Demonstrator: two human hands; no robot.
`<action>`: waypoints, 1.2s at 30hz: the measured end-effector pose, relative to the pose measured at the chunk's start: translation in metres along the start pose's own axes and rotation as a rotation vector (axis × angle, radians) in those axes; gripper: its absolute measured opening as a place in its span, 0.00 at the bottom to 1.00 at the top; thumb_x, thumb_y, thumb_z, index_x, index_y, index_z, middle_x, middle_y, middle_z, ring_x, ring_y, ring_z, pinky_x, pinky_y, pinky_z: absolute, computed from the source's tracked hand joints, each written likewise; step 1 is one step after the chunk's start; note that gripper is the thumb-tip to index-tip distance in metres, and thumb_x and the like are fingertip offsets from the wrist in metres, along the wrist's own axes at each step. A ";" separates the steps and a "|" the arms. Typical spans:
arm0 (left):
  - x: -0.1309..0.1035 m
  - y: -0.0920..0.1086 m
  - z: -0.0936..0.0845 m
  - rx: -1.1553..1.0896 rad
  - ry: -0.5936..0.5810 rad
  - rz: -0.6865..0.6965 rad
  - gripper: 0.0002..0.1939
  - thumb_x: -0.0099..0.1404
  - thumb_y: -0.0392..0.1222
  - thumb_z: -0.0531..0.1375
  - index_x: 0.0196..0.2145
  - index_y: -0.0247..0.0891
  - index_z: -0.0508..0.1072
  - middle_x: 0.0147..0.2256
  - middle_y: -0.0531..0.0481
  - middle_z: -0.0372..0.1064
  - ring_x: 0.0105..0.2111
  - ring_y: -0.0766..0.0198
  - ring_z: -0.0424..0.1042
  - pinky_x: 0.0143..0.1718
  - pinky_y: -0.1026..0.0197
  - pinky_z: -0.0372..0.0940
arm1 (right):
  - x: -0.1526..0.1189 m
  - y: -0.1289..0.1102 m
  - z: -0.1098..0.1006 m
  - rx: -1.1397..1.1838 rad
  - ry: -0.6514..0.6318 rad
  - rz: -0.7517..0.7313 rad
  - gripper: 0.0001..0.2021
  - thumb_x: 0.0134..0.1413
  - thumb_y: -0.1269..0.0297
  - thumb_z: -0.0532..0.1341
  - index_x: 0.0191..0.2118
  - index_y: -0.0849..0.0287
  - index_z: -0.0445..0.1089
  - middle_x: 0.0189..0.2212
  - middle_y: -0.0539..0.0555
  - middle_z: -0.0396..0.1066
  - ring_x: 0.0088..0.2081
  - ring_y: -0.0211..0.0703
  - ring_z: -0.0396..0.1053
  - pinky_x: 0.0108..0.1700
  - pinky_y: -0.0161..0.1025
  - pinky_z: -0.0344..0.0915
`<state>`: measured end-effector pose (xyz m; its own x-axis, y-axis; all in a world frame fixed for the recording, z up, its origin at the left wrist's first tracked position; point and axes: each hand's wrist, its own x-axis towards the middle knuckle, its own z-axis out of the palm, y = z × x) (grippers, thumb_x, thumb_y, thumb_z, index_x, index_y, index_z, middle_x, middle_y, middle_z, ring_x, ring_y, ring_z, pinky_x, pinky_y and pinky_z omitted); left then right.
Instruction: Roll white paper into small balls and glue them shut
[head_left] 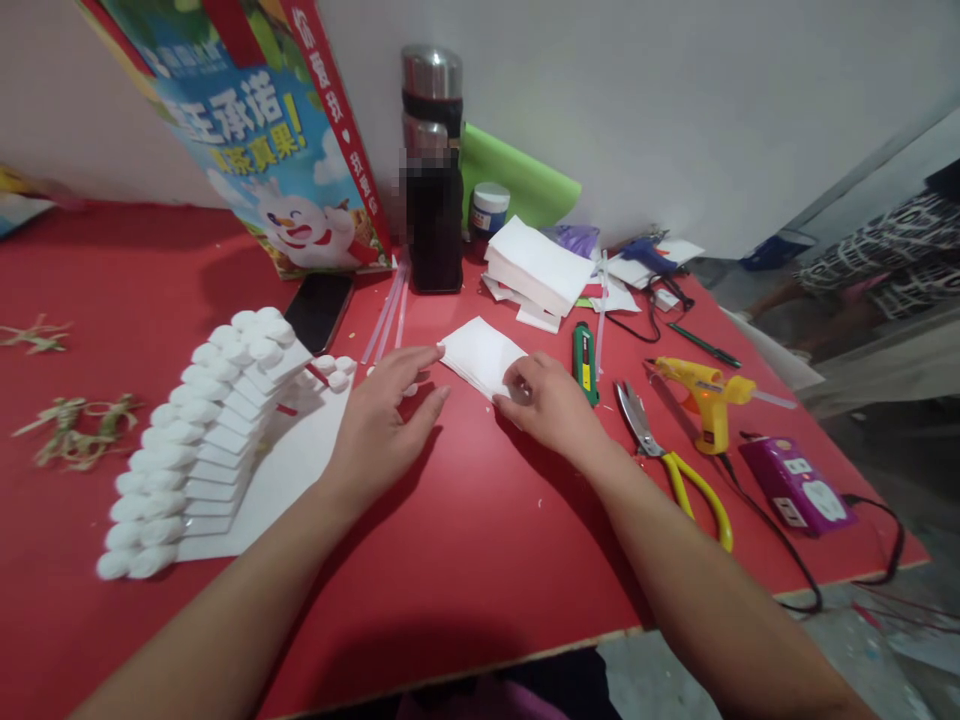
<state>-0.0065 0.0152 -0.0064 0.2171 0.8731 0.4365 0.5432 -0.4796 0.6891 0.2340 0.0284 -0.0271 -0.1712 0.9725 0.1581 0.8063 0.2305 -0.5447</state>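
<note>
A small stack of white paper squares lies on the red table between my two hands. My right hand has its thumb and curled fingers closed at the right corner of this stack. My left hand is open, thumb apart from the fingers, its index fingertip at the stack's left corner. Left of it stands a curved white stepped piece, its outer side lined with round white pads, on a white paper base. Several more round white pads sit behind my left hand.
A thicker white paper stack lies farther back. On the right are a green cutter, yellow-handled scissors, a yellow glue gun and a purple power box with cables. A phone, printed bag and thermos stand behind.
</note>
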 end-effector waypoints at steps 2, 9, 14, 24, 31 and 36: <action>0.000 -0.001 0.000 0.001 -0.001 0.007 0.17 0.73 0.44 0.61 0.56 0.38 0.77 0.57 0.40 0.77 0.56 0.52 0.77 0.55 0.49 0.75 | -0.001 -0.005 0.002 -0.084 0.013 -0.055 0.04 0.60 0.65 0.65 0.35 0.58 0.71 0.36 0.57 0.70 0.40 0.50 0.67 0.40 0.42 0.59; -0.001 -0.001 0.000 0.016 -0.005 -0.002 0.17 0.72 0.45 0.61 0.56 0.40 0.77 0.56 0.41 0.78 0.57 0.50 0.76 0.58 0.46 0.73 | 0.001 -0.003 -0.001 0.004 0.078 -0.034 0.08 0.61 0.69 0.61 0.30 0.56 0.70 0.31 0.54 0.72 0.33 0.44 0.68 0.36 0.40 0.60; 0.000 -0.002 0.001 -0.232 0.022 -0.140 0.25 0.71 0.48 0.63 0.63 0.42 0.71 0.65 0.39 0.70 0.64 0.49 0.71 0.65 0.42 0.68 | -0.005 -0.009 -0.027 0.293 0.386 -0.001 0.05 0.62 0.65 0.58 0.34 0.54 0.69 0.46 0.59 0.79 0.45 0.50 0.75 0.46 0.45 0.69; 0.006 0.011 -0.006 -0.867 -0.058 -0.665 0.33 0.58 0.52 0.74 0.57 0.37 0.77 0.47 0.38 0.83 0.43 0.47 0.84 0.40 0.51 0.79 | -0.013 -0.027 -0.033 1.108 -0.187 0.306 0.12 0.48 0.54 0.70 0.30 0.54 0.71 0.30 0.51 0.75 0.29 0.43 0.71 0.32 0.40 0.67; 0.004 0.018 -0.004 -0.732 -0.134 -0.583 0.25 0.59 0.48 0.74 0.52 0.37 0.80 0.33 0.49 0.81 0.29 0.61 0.78 0.28 0.63 0.70 | -0.015 -0.028 -0.023 1.028 -0.399 0.279 0.19 0.55 0.43 0.71 0.40 0.55 0.80 0.35 0.53 0.80 0.34 0.43 0.75 0.37 0.39 0.69; 0.003 0.014 0.001 -0.748 -0.149 -0.559 0.21 0.60 0.48 0.74 0.47 0.36 0.80 0.37 0.47 0.81 0.31 0.63 0.78 0.30 0.65 0.72 | -0.016 -0.033 -0.018 0.877 -0.318 0.332 0.13 0.51 0.54 0.73 0.34 0.59 0.78 0.26 0.49 0.75 0.26 0.37 0.69 0.28 0.34 0.61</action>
<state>0.0019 0.0110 0.0036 0.2116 0.9709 -0.1122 -0.0502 0.1255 0.9908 0.2204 0.0051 0.0034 -0.2596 0.9267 -0.2716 0.1577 -0.2368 -0.9587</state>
